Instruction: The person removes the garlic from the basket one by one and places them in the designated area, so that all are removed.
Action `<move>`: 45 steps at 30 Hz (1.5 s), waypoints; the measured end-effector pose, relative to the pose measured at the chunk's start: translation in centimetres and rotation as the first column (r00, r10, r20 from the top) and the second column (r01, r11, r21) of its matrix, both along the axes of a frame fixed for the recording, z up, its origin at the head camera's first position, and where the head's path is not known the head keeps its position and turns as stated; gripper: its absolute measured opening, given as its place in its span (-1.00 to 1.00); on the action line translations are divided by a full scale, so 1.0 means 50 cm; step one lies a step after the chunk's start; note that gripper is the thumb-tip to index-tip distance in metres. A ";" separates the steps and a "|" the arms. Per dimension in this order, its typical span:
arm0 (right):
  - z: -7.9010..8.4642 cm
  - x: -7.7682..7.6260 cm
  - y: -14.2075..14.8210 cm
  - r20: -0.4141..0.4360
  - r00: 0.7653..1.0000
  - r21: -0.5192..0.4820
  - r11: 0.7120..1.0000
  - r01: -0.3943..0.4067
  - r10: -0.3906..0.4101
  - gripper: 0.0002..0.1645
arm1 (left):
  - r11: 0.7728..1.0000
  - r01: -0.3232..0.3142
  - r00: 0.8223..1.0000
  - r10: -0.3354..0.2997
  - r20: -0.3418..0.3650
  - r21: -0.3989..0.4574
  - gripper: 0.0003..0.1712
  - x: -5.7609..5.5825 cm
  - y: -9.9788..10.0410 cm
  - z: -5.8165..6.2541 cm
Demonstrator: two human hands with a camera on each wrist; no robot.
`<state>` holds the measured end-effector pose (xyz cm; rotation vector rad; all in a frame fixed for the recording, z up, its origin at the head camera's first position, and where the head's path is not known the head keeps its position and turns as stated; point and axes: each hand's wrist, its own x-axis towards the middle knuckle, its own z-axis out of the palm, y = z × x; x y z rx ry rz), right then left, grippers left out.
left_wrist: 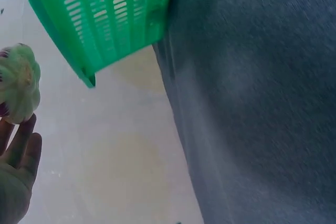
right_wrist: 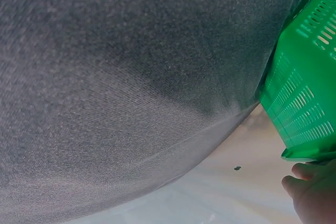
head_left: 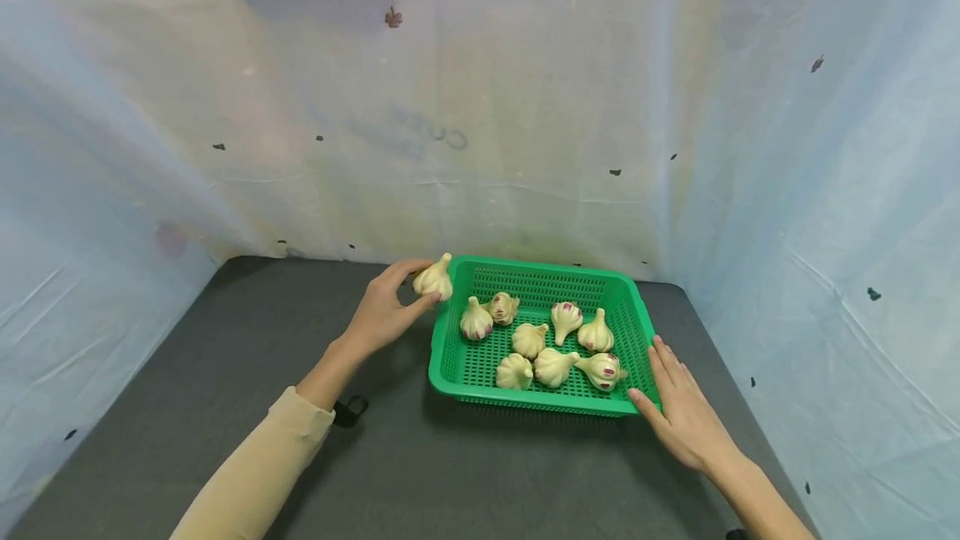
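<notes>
My left hand (head_left: 384, 311) pinches a garlic bulb (head_left: 433, 278) between fingers and thumb, just off the left rim of a green plastic basket (head_left: 442, 357). In the left wrist view the same garlic bulb (left_wrist: 20, 83) sits at the fingertips, with the basket wall (left_wrist: 100, 30) beyond it. Several other garlic bulbs (head_left: 553, 367), pale with some purple patches, lie inside the basket. At the right side, my right hand (head_left: 684, 413) rests on the basket's rim with straight fingers. Only part of the right hand (right_wrist: 315, 195) shows in the right wrist view, below the basket rim.
A dark grey cloth-covered table (head_left: 480, 473) lies under the basket. Pale translucent sheeting (head_left: 510, 132) with small dark marks hangs behind and on both sides. A black strap (head_left: 350, 412) is at the left wrist.
</notes>
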<state>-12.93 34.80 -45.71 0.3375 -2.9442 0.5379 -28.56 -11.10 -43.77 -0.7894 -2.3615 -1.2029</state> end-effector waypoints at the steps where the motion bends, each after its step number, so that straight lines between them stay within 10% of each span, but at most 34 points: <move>1: 0.000 0.000 0.000 -0.002 1.000 0.001 1.000 0.000 0.000 -0.03 | 1.000 -0.006 1.000 0.006 -0.011 0.013 -0.37 -0.002 -0.006 -0.002; 18: -0.005 -0.002 0.003 -0.018 1.000 -0.024 1.000 -0.003 0.003 -0.05 | 0.972 -0.206 0.977 0.210 -0.029 0.115 -0.37 -0.027 -0.136 -0.044; 45: -0.011 -0.003 0.003 -0.039 0.999 -0.022 1.000 -0.006 0.005 -0.06 | 0.873 -0.479 0.862 0.488 0.136 -0.094 -0.29 -0.049 -0.372 -0.098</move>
